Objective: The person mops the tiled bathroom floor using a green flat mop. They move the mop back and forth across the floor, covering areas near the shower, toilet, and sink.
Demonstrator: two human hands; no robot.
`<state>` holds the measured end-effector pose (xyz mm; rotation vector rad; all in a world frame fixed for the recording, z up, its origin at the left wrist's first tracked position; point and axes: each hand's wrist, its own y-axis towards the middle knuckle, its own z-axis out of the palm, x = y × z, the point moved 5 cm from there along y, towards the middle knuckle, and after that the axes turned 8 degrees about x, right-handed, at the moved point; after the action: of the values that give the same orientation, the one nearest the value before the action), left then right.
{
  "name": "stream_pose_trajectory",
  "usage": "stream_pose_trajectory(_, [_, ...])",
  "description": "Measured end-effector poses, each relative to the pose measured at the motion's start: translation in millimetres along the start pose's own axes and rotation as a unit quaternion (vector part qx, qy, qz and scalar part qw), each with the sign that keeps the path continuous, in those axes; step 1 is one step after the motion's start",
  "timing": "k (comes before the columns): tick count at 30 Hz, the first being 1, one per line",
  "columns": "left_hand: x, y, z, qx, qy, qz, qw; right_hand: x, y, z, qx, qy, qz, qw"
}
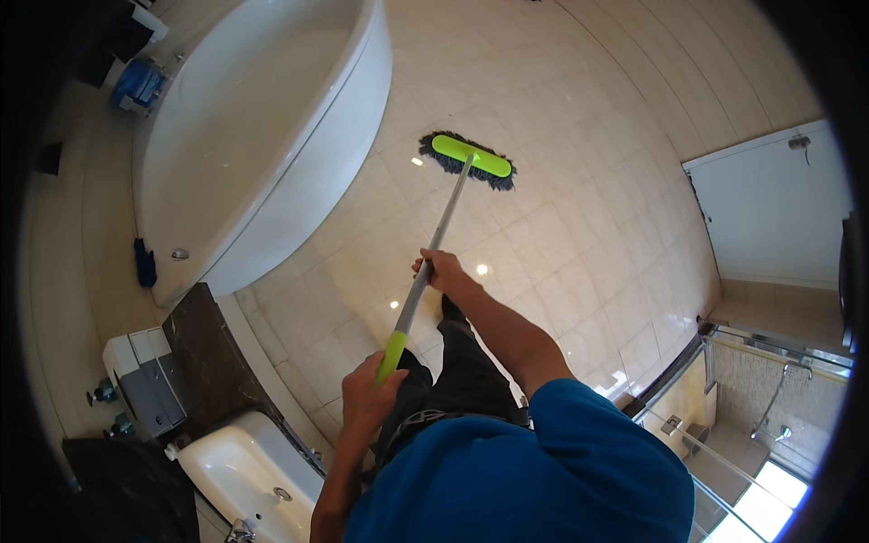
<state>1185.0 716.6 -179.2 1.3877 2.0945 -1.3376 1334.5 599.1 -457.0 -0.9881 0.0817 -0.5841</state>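
A dust mop (pixel 471 155) with a lime-green plate and dark grey fringe lies flat on the beige tiled floor (pixel 577 203), ahead of me and to the right of the bathtub. Its metal pole slants back toward my body. My left hand (pixel 370 394) is wrapped around the green grip at the pole's near end, by my waist. Farther along, my right hand (pixel 440 269) grips the bare metal part of the pole. One dark shoe shows just below that hand; the other foot is hidden.
A white corner bathtub (pixel 346 156) curves along the left. Lower left, a white washbasin (pixel 237 455) adjoins a dark stone counter (pixel 210 346) bearing a grey-and-white box (pixel 146 380). A white door (pixel 767 210) stands at right, above a glass-walled shower (pixel 760 400). A dark blue cloth (pixel 144 263) hangs by the tub.
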Motion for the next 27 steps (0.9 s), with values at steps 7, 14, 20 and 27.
stream_pose_trajectory(7, [-12,2,16,-0.005,0.065,0.056,0.996,11,-8,-11,-0.042,-0.065,-0.029,0.997])
stream_pose_trajectory(14, [43,-66,-36,0.039,-0.152,-0.147,0.977,-71,-27,26,-0.1,-0.164,-0.071,0.979])
stream_pose_trajectory(20, [96,-153,-102,0.046,-0.277,-0.218,0.935,-176,-85,75,-0.079,-0.147,-0.012,0.986])
stream_pose_trajectory(27, [123,-216,-148,0.01,-0.232,-0.271,0.934,-283,-110,75,0.039,-0.084,0.111,0.989])
